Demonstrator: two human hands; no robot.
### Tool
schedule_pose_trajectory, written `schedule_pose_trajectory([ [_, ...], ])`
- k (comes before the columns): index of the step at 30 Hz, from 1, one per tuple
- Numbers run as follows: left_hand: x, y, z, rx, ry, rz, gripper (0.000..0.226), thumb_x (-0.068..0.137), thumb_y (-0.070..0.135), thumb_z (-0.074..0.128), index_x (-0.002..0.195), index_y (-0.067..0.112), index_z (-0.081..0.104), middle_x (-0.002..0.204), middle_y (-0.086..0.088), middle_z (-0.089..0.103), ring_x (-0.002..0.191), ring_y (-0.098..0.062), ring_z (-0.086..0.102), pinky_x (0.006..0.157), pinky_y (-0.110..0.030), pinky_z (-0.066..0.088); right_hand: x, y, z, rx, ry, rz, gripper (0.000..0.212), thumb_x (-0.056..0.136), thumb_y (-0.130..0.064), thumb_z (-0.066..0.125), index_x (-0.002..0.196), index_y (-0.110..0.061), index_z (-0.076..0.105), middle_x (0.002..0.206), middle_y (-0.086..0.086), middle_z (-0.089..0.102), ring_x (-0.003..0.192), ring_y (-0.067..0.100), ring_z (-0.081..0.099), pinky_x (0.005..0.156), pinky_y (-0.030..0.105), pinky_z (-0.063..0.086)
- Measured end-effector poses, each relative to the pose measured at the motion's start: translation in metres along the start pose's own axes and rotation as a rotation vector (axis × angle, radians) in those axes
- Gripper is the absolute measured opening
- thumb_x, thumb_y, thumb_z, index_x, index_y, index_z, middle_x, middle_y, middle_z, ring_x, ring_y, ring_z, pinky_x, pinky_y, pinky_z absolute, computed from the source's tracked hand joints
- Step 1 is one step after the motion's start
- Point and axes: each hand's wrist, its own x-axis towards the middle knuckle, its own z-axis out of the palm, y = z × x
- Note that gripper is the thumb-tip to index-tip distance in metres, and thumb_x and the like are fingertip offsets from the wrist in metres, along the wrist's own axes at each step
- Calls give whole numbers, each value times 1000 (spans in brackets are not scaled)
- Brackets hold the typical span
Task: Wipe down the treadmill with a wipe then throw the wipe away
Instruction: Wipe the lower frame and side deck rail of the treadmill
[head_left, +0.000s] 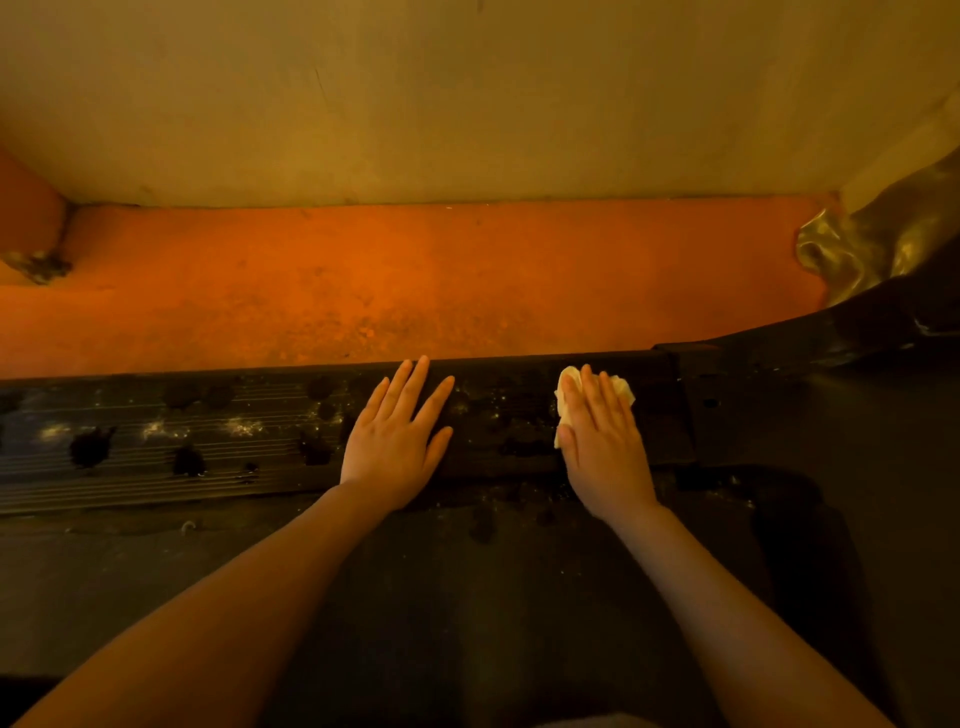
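Fingers (597, 395) of right hand (605, 447): straight, pressing wipe (623, 387) on treadmill (156, 447) side rail; left hand (395, 447) flat, holding nothing; dusty patches remain leftward; wiping unfinished, disposal pending

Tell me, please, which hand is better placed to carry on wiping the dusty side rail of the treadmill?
The right hand: it presses the wipe flat on the side rail. The left hand rests bare on the rail, between the wipe and the dusty stretch.

We note dim, warm orange-tinted light, deep shadow over the lower frame, and wide-angle bending at the edges.
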Motion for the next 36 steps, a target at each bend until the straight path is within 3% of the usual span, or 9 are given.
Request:
schedule_pose_trajectory([
  [3,-1,0,2,-8,8,5,61,99,56,5,154,31,2,163,-5,-9,151,-22,-9,121,-38,-3,-34,-2,12,16,-18,-27,61,106,-31,32,159,-23,3,165,0,-5,152,19,-11,121,37,-6],
  [7,-2,0,1,-38,7,7,63,96,58,0,153,32,-1,163,-4,-11,151,-21,-11,121,-37,-4,-48,3,21,-30,-50,-28,63,102,-36,30,158,-26,2,165,-1,-3,153,18,-10,123,41,0],
  [11,-1,0,2,-51,2,14,60,100,55,10,154,31,1,163,-4,-11,151,-22,-10,121,-37,-4,-32,1,14,-83,-59,-82,61,103,-42,23,159,-24,5,166,0,-3,152,19,-10,122,38,-3],
  [16,-2,0,3,-46,16,10,61,98,56,3,153,31,-1,163,-4,-11,151,-21,-10,121,-37,-4,-24,-16,9,-42,-48,-32,63,106,-36,32,155,-26,-7,165,1,-9,151,19,-15,120,35,-9],
  [22,-1,2,-1,-37,3,-4,61,97,55,9,152,33,-7,161,-3,-19,149,-20,-17,119,-35,-9,-31,-43,18,-14,-79,-54,67,105,-37,33,153,-29,-13,162,-4,-18,150,17,-20,118,34,-14],
  [27,-1,2,-1,-37,0,-3,61,98,55,11,152,33,-6,161,-3,-18,150,-20,-16,119,-36,-9,-10,-38,10,17,-41,9,58,106,-37,18,157,-25,-6,166,2,-11,151,20,-16,122,37,-9],
  [36,-2,1,0,-49,11,-1,61,99,56,13,154,32,-1,163,-3,-13,151,-21,-12,121,-37,-5,1,-40,3,33,-15,63,60,107,-30,27,159,-21,-2,167,7,-5,152,24,-12,123,39,-6],
])
